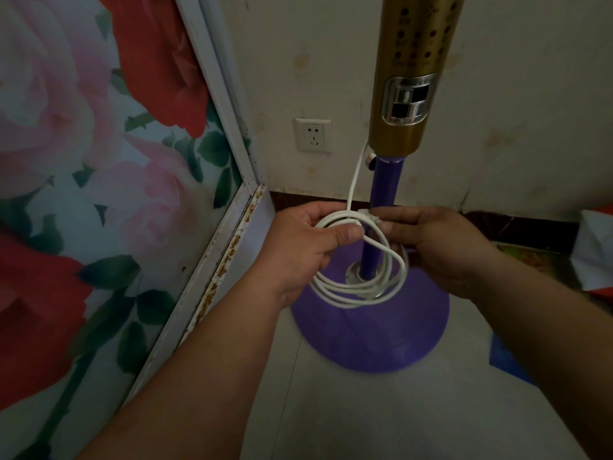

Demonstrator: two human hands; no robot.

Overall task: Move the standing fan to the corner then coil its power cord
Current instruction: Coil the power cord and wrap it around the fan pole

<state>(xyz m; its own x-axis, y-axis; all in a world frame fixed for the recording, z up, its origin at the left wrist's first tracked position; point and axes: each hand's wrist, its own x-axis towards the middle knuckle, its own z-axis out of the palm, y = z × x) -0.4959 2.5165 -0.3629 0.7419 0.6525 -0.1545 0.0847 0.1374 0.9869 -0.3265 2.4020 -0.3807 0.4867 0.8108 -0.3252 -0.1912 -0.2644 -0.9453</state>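
**Head view: fan parked in the corner, cord nearly coiled**

Head camera looks down on the standing fan point(388, 200), its purple base point(371, 330) sitting on the floor tiles point(331, 410) right where the flowered panel point(99, 194) meets the stained wall point(514, 127), so the move looks done. Now it's all about the power cord point(351, 287). Left hand point(308, 240) pinches the gathered white loops between thumb and fingers at the top of the bundle, keeping the turns stacked so they cannot spring apart. Right hand point(441, 244) comes in close from the other side, fingers curled on the cord's end by what seems to be the plug point(365, 215), likely to tuck or wrap it round the loops. Both hands are nearly touching, just in front of the pole. One strand runs up to the gold housing point(408, 94), which explains why the coil hangs so near the pole. Wall socket point(313, 134) sits vacant behind
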